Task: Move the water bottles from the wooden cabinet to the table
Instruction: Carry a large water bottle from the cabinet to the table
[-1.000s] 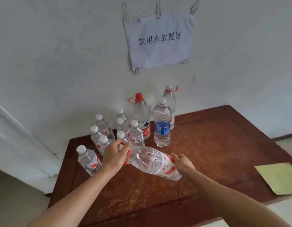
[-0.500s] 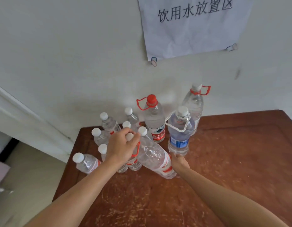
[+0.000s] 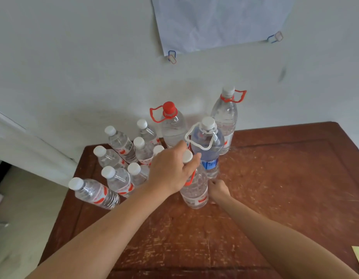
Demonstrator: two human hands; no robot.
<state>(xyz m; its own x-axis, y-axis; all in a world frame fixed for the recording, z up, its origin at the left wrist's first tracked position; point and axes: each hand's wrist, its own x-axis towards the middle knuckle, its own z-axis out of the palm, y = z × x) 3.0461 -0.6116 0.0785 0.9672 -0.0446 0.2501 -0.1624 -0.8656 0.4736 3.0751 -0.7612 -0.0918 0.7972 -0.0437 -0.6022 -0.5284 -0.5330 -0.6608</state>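
tipped on a slant between both hands half a second ago, the large clear plastic water bottle with a white cap and red carry ring [image 3: 194, 191] now stands upright, its base down on the scratched reddish-brown wooden tabletop [image 3: 275, 178], and the camera has leaned in closer. the left hand [image 3: 170, 172] is wrapped round the neck just under the cap, thumb and fingers clamped on it, which is where a tall full bottle is easiest to steer straight. the right hand [image 3: 218, 190] sits low against the bottle's right side with fingers curled; it looks to be steadying the body while the base settles, but whether it truly grips or only touches i cannot tell. the bottle is set at the front of the group, just before the big blue-labelled bottle with a white loop handle [image 3: 207, 146], probably so the tall ones stay together: the red-capped large bottle [image 3: 171, 127] and the tall clear bottle with a red handle [image 3: 225, 115] stand behind, near the wall. to its left cluster the small white-capped bottles [image 3: 120, 144], close-packed. i judge this placement nearly done; letting go needs care, since the neighbours stand near enough to be knocked.
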